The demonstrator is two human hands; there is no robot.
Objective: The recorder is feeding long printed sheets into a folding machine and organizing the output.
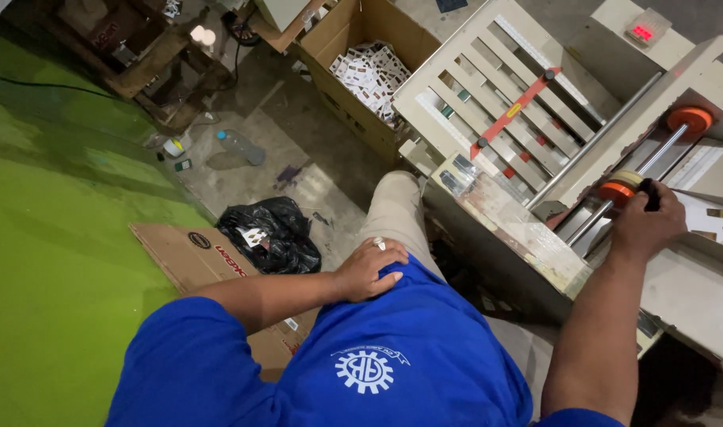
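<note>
The person looks down over a blue shirt [409, 348] at a cream machine [678, 292] on the right.

The right hand [648, 225] reaches out to the machine's steel shaft [615, 198]. Its fingers are curled shut around a small black knob [651, 192] that sits on the shaft just beside an orange roller [617, 192]. A second orange roller [690, 119] sits further up the same shaft, near the machine's far edge. A thinner rod [599, 138] runs alongside the shaft, between it and a slatted cream tray [488, 95] that slopes up toward the far left corner of the machine. A red bar [513, 113] crosses the slats on a slant. At the machine's far right corner a small display [643, 32] glows red. The machine's near left edge is a worn, stained ledge [520, 229].

The left hand [369, 269] rests flat on the person's own hip, at the hem of the shirt, fingers loosely spread and holding nothing; a ring shows on one finger. The leg in pale trousers [393, 209] stretches toward the machine.

On the concrete floor [298, 150], an open cardboard box [338, 47] full of small printed cards stands against the tray's left edge. A black plastic bag [270, 233] lies beside a flattened carton [195, 257] near the person's left arm, and a clear bottle [241, 146] lies further off. A green sheet [53, 237] covers the left side of the floor, with a wooden pallet [140, 55] beyond it.
</note>
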